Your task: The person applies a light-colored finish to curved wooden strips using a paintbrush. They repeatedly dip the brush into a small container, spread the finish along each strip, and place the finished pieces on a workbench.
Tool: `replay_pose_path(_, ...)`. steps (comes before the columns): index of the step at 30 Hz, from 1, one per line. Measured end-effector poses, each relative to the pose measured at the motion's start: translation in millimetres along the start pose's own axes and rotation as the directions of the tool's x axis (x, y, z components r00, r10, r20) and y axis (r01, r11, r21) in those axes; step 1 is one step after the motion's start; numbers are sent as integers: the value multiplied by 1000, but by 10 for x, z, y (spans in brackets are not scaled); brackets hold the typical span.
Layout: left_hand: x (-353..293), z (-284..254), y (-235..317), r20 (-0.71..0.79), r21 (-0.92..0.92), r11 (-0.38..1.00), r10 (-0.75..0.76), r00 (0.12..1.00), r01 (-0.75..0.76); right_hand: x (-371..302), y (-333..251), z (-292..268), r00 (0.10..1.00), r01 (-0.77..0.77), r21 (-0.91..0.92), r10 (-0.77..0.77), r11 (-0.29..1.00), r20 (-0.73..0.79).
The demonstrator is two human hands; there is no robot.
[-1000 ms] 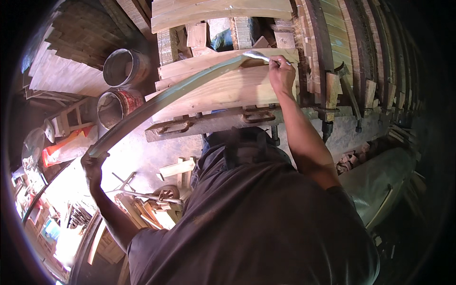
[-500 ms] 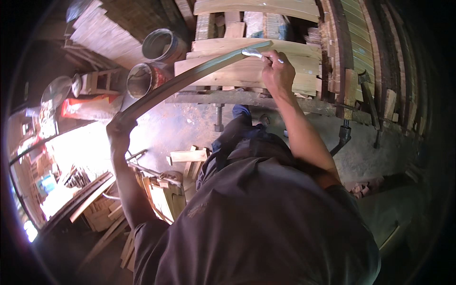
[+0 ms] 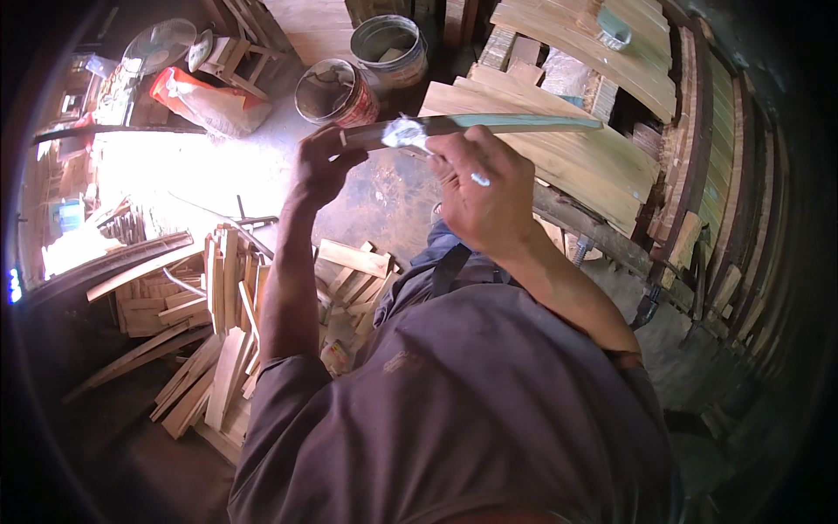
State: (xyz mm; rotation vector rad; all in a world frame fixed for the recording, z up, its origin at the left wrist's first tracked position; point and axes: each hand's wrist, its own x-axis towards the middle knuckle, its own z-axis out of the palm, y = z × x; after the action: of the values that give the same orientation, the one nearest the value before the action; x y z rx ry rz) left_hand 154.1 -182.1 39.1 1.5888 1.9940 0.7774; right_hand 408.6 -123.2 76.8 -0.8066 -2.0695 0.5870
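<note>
Here's the left hand (image 3: 325, 162), clamped on the near end of a narrow wooden strip (image 3: 532, 122), which is held up left of the pale plank panel (image 3: 576, 166), its far tip crossing over the panel in this view. And the right hand (image 3: 480, 183), apart from the left, pinches a white-smeared applicator (image 3: 404, 134), brush or spatula, I can't tell, its head over the strip. Look at the progress: a pale blue-green coat runs from the tip over the panel back to the applicator, so most of the length appears done; the short brown stretch farthest from the panel, by the left fingers, looks bare.
</note>
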Motion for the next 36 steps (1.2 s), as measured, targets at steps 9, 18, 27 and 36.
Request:
replay_pose_path(9,258,34,-544,36,-221,971,-82,996,88,364,-167,569,874,-474,489,456,732,164)
replay_pose_path(18,482,-23,-816,39,-214,974,85,996,-75,544,-40,759,904,-427,117,426,896,39)
replay_pose_path(27,625,-18,-908,7,-273,957,100,995,-94,732,70,846,976,-204,24,205,979,-71)
replay_pose_path(36,682,88,-1044,48,-218,975,54,997,-42,408,684,630,960,-280,3,280,960,-7)
